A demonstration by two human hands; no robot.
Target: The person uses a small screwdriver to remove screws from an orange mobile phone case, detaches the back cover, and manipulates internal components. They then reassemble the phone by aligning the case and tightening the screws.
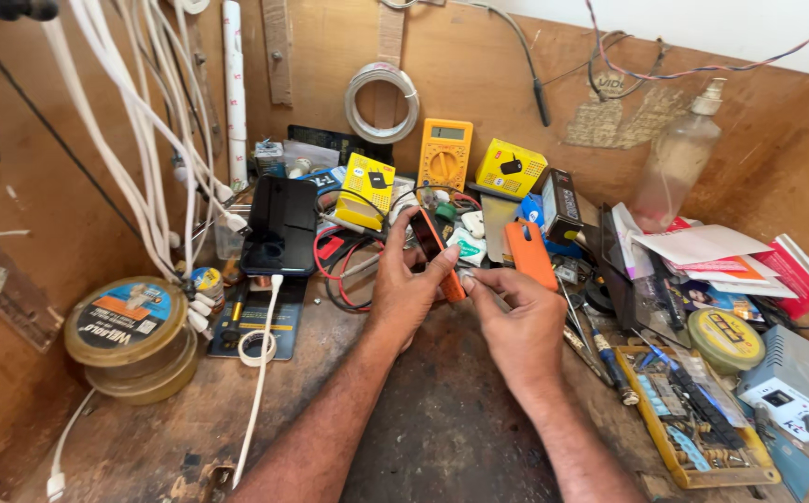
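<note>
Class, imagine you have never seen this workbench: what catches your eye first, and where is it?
At the centre, the left hand holds a small orange phone on edge while the right hand pinches at its lower end. Behind them a yellow multimeter leans on the wooden back wall, and a black smartphone stands propped to the left.

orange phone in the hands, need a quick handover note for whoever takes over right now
Left hand: grips the small orange phone, held upright on edge above the workbench.
Right hand: empty, fingertips pinched at the phone's lower end.
Nearby: an orange back cover lies just behind the right hand; a tray of small tools sits to the right.
Done: the phone is picked up; whether it is opened cannot be told.
Left: the work at the phone's lower edge.
</note>
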